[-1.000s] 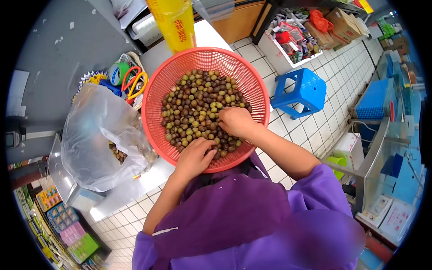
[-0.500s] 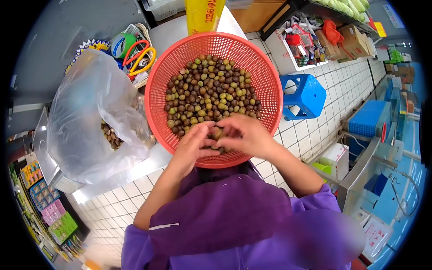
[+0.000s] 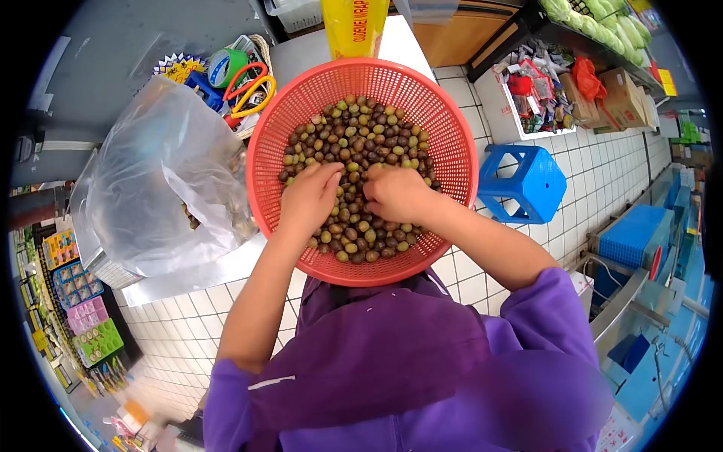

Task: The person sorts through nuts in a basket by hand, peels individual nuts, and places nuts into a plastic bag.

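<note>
i see round red perforated plastic basket (image 3: 260,151) overhanging white worktop (image 3: 408,45), cloudy clear plastic bag (image 3: 143,188) by left rim, white-tiled floor (image 3: 471,277) right, toward blue plastic stool (image 3: 541,184). small round green-brown fruits (image 3: 360,239) inside. left hand (image 3: 310,197) half-open, right hand (image 3: 397,194) curled, both touching fruits; can't tell if gripping any. half a second ago they met near-side; now apart, mid-pile.

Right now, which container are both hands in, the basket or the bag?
The red perforated basket: the left hand and right hand are both among its small round pieces. The clear plastic bag beside it has neither.
</note>
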Tool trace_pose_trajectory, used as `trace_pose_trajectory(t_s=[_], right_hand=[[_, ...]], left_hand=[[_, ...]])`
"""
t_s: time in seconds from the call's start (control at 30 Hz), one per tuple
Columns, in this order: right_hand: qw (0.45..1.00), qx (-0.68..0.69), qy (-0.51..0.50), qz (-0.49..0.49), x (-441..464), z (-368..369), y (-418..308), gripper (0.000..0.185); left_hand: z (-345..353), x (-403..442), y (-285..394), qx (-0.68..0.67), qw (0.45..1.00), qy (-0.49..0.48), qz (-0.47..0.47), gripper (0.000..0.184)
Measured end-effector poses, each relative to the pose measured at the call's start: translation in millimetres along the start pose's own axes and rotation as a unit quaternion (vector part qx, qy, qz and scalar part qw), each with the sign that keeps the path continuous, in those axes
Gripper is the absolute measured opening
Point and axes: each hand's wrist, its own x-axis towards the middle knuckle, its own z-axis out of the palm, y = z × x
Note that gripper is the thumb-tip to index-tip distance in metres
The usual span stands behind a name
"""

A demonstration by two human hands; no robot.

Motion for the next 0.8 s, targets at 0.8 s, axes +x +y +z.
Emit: trace_pose_trajectory(t_s=[0.8], right_hand=[[0.953,0.284,0.108,-0.019,26.2,-30.7,10.3,0.024]], left_hand=[[-23.4,-72.0,42.5,-0.694,0.604,-0.11,-0.377,0.044]])
